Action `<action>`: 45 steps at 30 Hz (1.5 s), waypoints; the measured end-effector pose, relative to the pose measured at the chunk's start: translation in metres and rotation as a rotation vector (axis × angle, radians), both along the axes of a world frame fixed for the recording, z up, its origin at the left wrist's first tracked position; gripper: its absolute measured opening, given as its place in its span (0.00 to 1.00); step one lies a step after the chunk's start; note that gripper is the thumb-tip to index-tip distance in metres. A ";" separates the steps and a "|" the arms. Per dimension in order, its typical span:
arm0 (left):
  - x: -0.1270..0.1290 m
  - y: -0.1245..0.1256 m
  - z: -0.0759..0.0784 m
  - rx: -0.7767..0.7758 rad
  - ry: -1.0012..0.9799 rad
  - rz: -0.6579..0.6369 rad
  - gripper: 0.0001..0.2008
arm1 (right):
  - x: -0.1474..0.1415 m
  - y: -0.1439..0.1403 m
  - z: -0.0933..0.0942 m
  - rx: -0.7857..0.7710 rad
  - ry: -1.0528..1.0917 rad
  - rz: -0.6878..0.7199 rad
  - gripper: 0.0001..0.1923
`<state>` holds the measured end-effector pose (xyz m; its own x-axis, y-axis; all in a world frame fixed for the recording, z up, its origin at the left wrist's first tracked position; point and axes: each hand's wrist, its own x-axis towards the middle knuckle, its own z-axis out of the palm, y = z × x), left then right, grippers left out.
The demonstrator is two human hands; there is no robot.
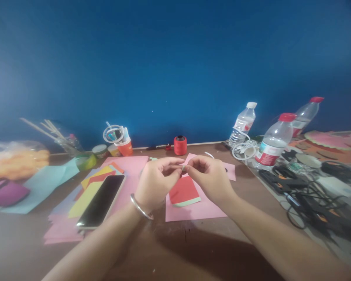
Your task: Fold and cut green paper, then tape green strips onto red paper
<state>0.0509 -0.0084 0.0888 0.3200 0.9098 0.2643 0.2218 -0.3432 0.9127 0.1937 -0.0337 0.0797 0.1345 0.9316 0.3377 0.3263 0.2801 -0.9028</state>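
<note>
My left hand (159, 177), with a silver bangle at the wrist, and my right hand (212, 177) meet fingertip to fingertip above the table. Between their pinched fingers is a small pale piece (183, 168), perhaps paper; it is mostly covered and too small to make out fully. Beneath the hands lies a red square of paper (185, 191) with a pale green strip (187, 202) along its near edge. Both rest on a larger pink sheet (204, 212).
A red thread spool (180, 146) stands behind the hands. To the left are a phone (102, 201) on coloured papers and an orange pen cup (124, 147). Plastic bottles (273, 142) and tangled black cables (312, 205) crowd the right side. A blue wall (175, 70) closes the back.
</note>
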 end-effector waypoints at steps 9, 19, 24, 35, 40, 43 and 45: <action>0.001 0.000 0.000 -0.003 0.008 0.026 0.12 | 0.001 0.000 -0.002 0.018 -0.006 -0.001 0.06; 0.002 -0.001 0.001 -0.023 -0.008 0.041 0.11 | 0.000 0.002 -0.003 0.027 0.001 0.008 0.06; 0.002 -0.002 0.003 0.026 -0.044 0.067 0.17 | 0.000 0.001 -0.002 0.002 0.012 0.059 0.06; -0.010 0.005 0.014 0.117 0.092 0.079 0.16 | -0.001 0.000 0.001 -0.162 0.109 0.120 0.09; -0.007 0.004 0.012 0.102 0.109 0.067 0.14 | 0.001 -0.001 0.003 -0.178 -0.020 0.053 0.13; -0.008 0.006 0.011 0.106 0.099 0.072 0.14 | 0.002 0.000 0.003 -0.176 -0.027 0.038 0.11; -0.011 0.010 0.009 0.122 0.086 0.105 0.12 | 0.002 0.000 0.002 -0.186 -0.031 0.041 0.09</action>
